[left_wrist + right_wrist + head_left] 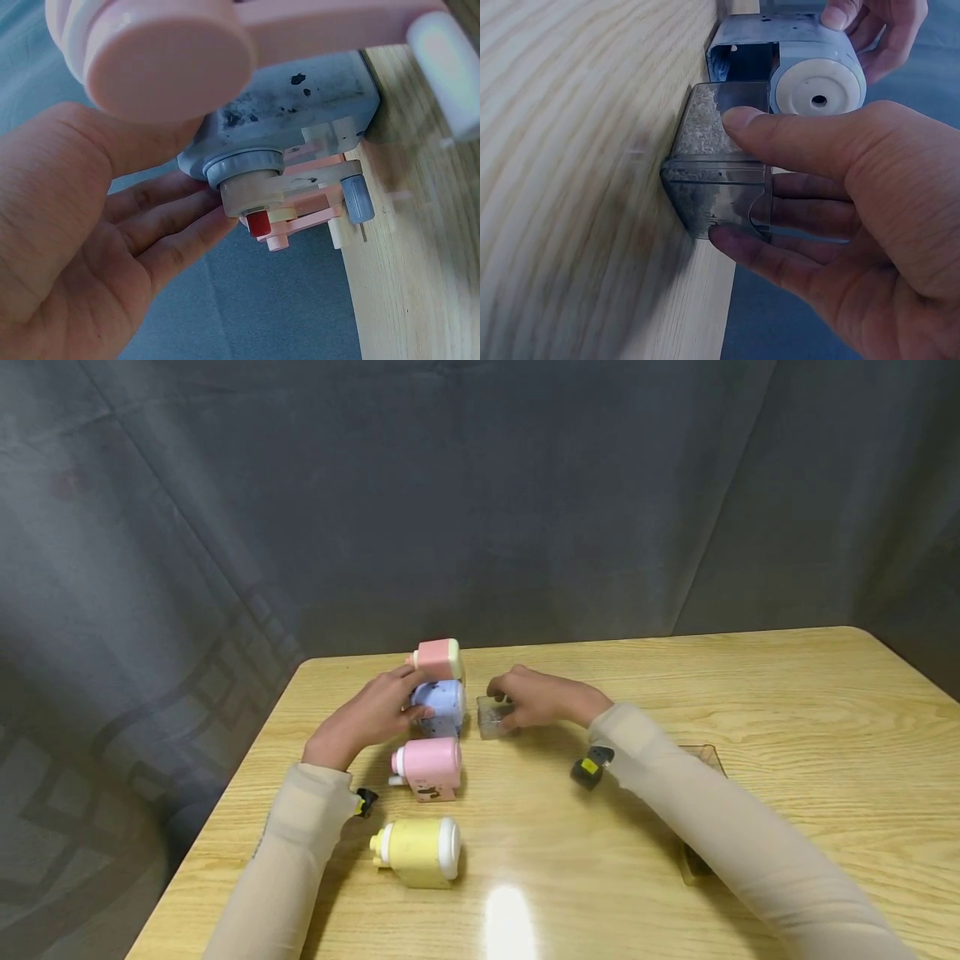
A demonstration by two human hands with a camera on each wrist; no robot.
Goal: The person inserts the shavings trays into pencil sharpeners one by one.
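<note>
A blue pencil sharpener [444, 702] stands second from the far end in a row of sharpeners on the wooden table [750, 693]. My left hand [401, 693] grips its body; the left wrist view shows the fingers [161, 225] along its side beside the crank [352, 196]. My right hand [504, 700] pinches a clear shavings drawer [491, 720] just right of the sharpener. In the right wrist view the drawer [705, 135] is out of the sharpener [817, 71], whose slot [739, 64] gapes empty. Thumb [795, 135] and fingers [780, 262] clamp the drawer, which holds grey shavings.
A pink-and-cream sharpener [438, 658] stands behind the blue one, a pink one [429, 767] in front, then a yellow one [420, 852] nearest me. A clear tray [705, 756] lies partly under my right forearm. The table's left edge runs close to the row.
</note>
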